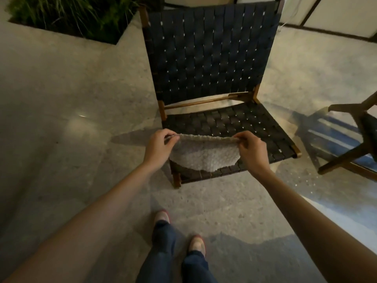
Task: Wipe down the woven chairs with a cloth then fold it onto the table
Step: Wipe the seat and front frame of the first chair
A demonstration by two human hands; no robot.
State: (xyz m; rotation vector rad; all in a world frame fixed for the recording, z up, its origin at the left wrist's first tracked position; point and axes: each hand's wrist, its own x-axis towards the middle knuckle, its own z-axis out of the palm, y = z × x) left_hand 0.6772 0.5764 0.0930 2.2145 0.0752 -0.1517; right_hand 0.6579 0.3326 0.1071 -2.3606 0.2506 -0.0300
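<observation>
The left hand [158, 145] and right hand [250, 149] each pinched a top corner of the pale cloth [204, 154], holding it stretched above the front of the woven chair [210, 64] seat. Its long axis ran side to side across the seat, and its loose lower edge hung down toward the chair's front rail.

Floor [61, 94]: was pale speckled stone with one small glint [82, 116] of light.
Planter [130, 25]: held long green grass [67, 13] at upper left.
Wall panels [342, 13]: were white, framed in dark strips.
</observation>
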